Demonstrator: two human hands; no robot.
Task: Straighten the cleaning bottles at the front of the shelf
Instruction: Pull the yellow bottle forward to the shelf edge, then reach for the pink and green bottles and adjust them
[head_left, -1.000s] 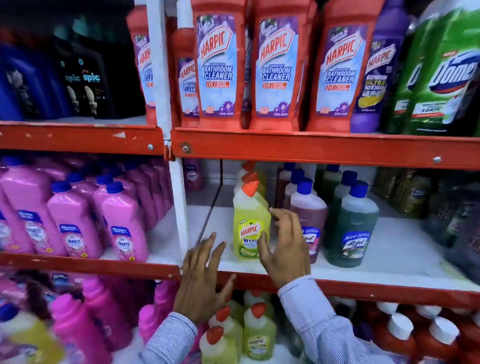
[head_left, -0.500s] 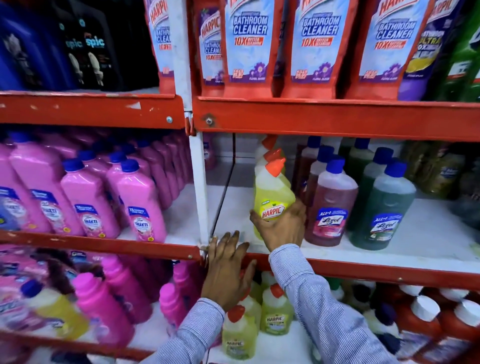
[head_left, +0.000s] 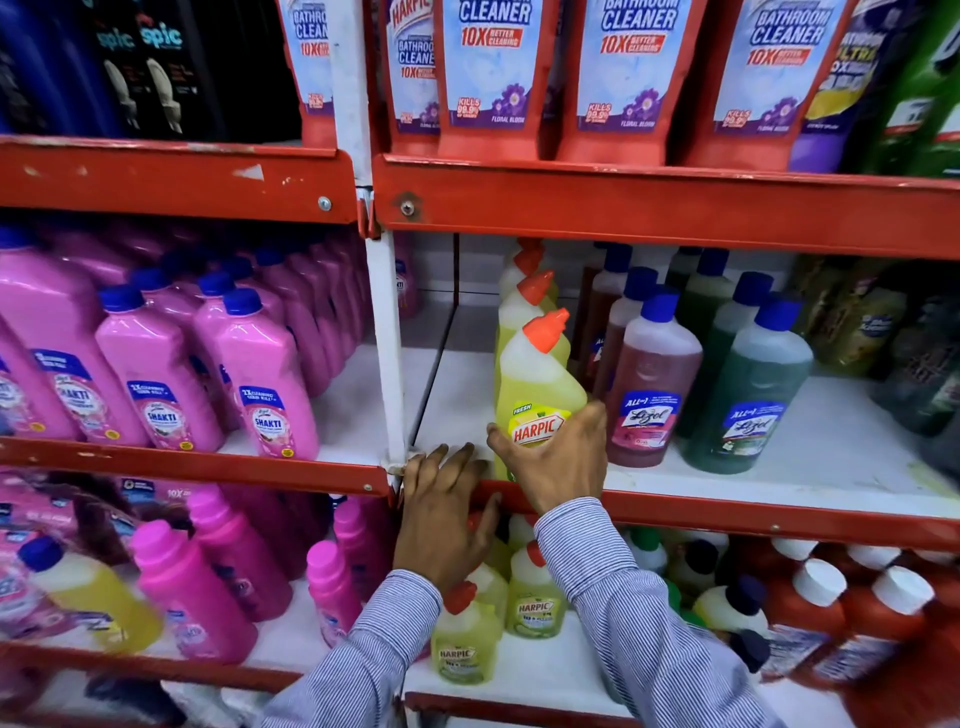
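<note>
A yellow Harpic bottle (head_left: 535, 384) with an orange angled cap stands at the front of the middle shelf (head_left: 779, 488), heading a row of like bottles. My right hand (head_left: 558, 462) grips its lower body, thumb on the left side and fingers round the right. My left hand (head_left: 441, 514) lies flat with fingers spread on the red shelf lip beside the white upright, holding nothing. Right of the Harpic stand a reddish Lizol bottle (head_left: 652, 384) and a green Lizol bottle (head_left: 748, 395), both upright with blue caps.
Pink Shakti bottles (head_left: 265, 379) fill the left bay beyond the white upright post (head_left: 387, 353). Red Harpic bathroom-cleaner pouches (head_left: 493, 78) stand on the shelf above. Below are small yellow Harpic bottles (head_left: 535, 597), pink bottles and red bottles with white caps. Bare shelf floor lies left of the Harpic row.
My right hand went from open beside the yellow Harpic bottle to closed round its base. My left hand rose onto the shelf lip. The view moved closer and lower.
</note>
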